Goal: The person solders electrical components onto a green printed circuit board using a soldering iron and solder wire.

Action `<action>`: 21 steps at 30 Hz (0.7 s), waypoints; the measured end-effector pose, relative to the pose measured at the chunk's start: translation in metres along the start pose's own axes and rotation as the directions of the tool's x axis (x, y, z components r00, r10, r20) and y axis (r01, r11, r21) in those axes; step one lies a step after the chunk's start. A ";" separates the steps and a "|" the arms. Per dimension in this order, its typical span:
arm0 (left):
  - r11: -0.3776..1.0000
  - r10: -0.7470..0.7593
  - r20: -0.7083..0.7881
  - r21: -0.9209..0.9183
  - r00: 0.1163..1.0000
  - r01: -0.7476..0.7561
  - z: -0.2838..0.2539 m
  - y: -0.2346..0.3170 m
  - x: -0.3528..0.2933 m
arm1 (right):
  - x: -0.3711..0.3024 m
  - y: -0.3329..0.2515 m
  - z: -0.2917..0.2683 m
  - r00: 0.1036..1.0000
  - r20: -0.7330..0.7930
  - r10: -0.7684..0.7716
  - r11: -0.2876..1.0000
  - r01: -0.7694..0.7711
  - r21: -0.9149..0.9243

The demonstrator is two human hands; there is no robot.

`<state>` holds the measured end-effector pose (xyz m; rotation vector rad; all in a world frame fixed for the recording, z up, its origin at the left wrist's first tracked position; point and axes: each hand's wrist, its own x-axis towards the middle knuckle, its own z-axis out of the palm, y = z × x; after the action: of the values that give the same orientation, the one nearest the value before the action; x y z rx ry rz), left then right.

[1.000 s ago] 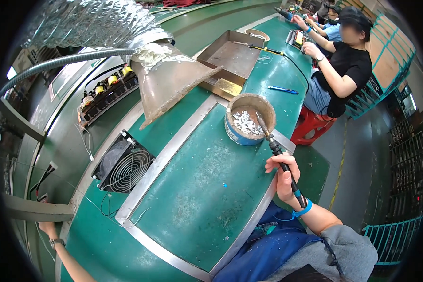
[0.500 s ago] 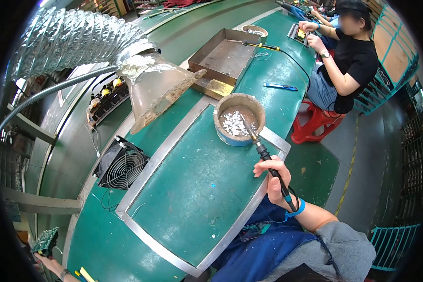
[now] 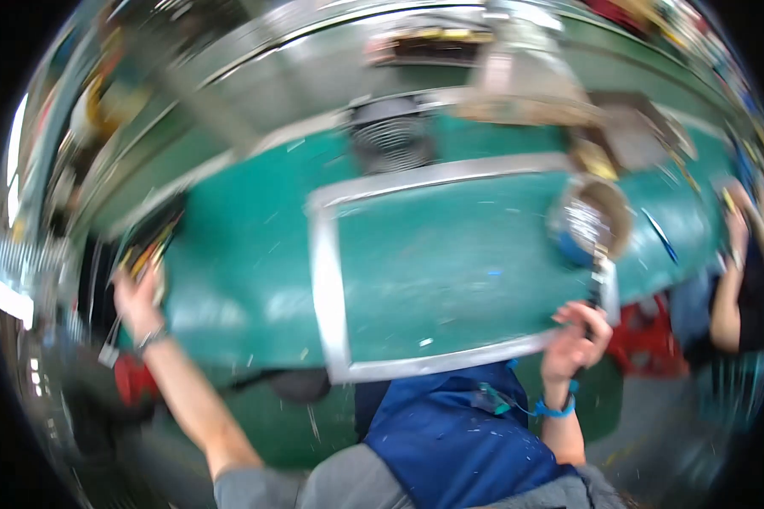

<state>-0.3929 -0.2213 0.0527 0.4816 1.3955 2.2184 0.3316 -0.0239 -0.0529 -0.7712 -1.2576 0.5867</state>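
Note:
My right hand (image 3: 577, 343) is closed around the black handle of a soldering iron (image 3: 598, 293). The iron's tip points up at the near rim of a round bowl (image 3: 621, 216) with silvery scraps inside. At the far left end of the bench my left hand (image 3: 138, 297) is stretched out, its fingers closed on the near end of what looks like a circuit board (image 3: 160, 227), dark with yellow and orange parts. Motion smears the board's details and the fingertips.
A metal frame (image 3: 323, 280) borders the green bench top (image 3: 441, 254). Behind it stand a black fan (image 3: 390, 136), a fume hood (image 3: 530, 89) and a metal tray (image 3: 637, 136). A blue pen-like tool (image 3: 660, 236) lies right of the bowl. A co-worker's arm (image 3: 730, 288) is at right.
The view has swung to the left, so the bench now lies crosswise. My left arm has come far more into view at the left. The iron stays in my right hand beside the bowl.

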 end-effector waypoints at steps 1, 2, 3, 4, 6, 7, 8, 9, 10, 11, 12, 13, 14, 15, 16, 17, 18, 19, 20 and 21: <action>0.784 -0.217 -0.056 -0.605 0.975 0.140 0.072 -0.027 -0.033 | -0.002 0.003 -0.005 0.999 -0.026 -0.035 0.998 0.034 -0.054; 0.717 -0.199 -0.290 -0.694 0.936 -0.062 0.115 -0.045 -0.044 | -0.001 0.006 -0.012 0.999 0.009 -0.033 0.998 0.034 -0.058; 0.728 -0.126 -0.260 -0.680 0.957 -0.089 0.121 -0.068 -0.051 | -0.002 0.005 -0.013 1.000 0.014 -0.019 0.997 0.020 -0.075; 0.750 -0.116 -0.332 -0.647 0.936 -0.137 0.118 -0.082 -0.060 | -0.005 0.006 -0.012 1.000 0.018 0.025 0.996 -0.023 -0.083; 0.781 -0.093 -0.350 -0.607 0.932 -0.151 0.128 -0.094 -0.089 | -0.006 -0.002 -0.005 0.998 0.035 0.056 0.994 -0.053 -0.099; 0.757 -0.154 -0.343 -0.644 0.927 -0.112 0.130 -0.099 -0.096 | -0.006 -0.003 -0.004 0.997 0.050 0.054 0.995 -0.050 -0.081; 0.731 -0.215 -0.335 -0.678 0.917 -0.076 0.128 -0.101 -0.104 | -0.006 -0.005 -0.002 0.997 0.060 0.053 0.995 -0.048 -0.086; 0.692 -0.282 -0.282 -0.722 0.917 -0.010 0.125 -0.106 -0.109 | -0.007 -0.004 -0.002 0.997 0.066 0.051 0.995 -0.044 -0.094; 0.648 -0.344 -0.225 -0.760 0.912 0.056 0.118 -0.111 -0.114 | -0.009 -0.002 -0.003 0.996 0.078 0.049 0.996 -0.043 -0.077; 0.643 -0.307 -0.037 -0.745 0.951 0.179 0.086 -0.125 -0.120 | -0.009 -0.002 -0.005 0.996 0.074 0.044 0.996 -0.038 -0.081; 0.723 -0.358 -0.138 -0.667 0.924 0.181 0.125 -0.117 -0.141 | -0.009 0.000 -0.007 0.997 0.064 0.034 0.994 -0.027 -0.103; 0.676 -0.454 -0.175 -0.706 0.874 0.209 0.151 -0.100 -0.161 | -0.009 -0.001 -0.008 0.997 0.068 0.026 0.993 -0.017 -0.120; 0.628 -0.544 -0.210 -0.744 0.812 0.228 0.167 -0.083 -0.179 | -0.009 0.000 -0.010 0.997 0.075 0.024 0.992 -0.014 -0.128; 0.692 -0.470 -0.120 -0.665 0.874 0.281 0.172 -0.070 -0.197 | -0.009 0.002 -0.012 0.997 0.077 0.018 0.993 -0.008 -0.122; 0.754 -0.401 -0.022 -0.577 0.916 0.316 0.176 -0.060 -0.211 | -0.009 0.003 -0.014 0.997 0.083 0.013 0.993 -0.004 -0.115; 0.846 -0.301 0.045 -0.449 0.952 0.289 0.176 -0.048 -0.219 | -0.008 0.002 -0.016 0.995 0.095 0.019 0.993 -0.009 -0.114; 0.907 -0.193 0.123 -0.357 0.973 0.225 0.176 -0.036 -0.218 | -0.007 0.002 -0.016 0.995 0.098 0.011 0.991 0.002 -0.135; 0.961 -0.101 0.044 -0.256 0.994 0.109 0.174 -0.030 -0.209 | -0.006 0.001 -0.017 0.995 0.101 0.001 0.987 0.015 -0.159; 0.990 0.002 -0.021 -0.144 1.000 -0.005 0.170 -0.025 -0.192 | -0.006 0.002 -0.017 0.994 0.112 0.002 0.987 0.016 -0.159; 0.997 0.073 -0.106 0.005 0.992 -0.073 0.157 -0.023 -0.169 | -0.005 0.002 -0.017 0.994 0.108 -0.005 0.986 0.023 -0.168</action>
<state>-0.1660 -0.1907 0.0903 0.4267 1.4542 2.3327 0.3471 -0.0302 -0.0597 -0.8800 -1.4238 0.5197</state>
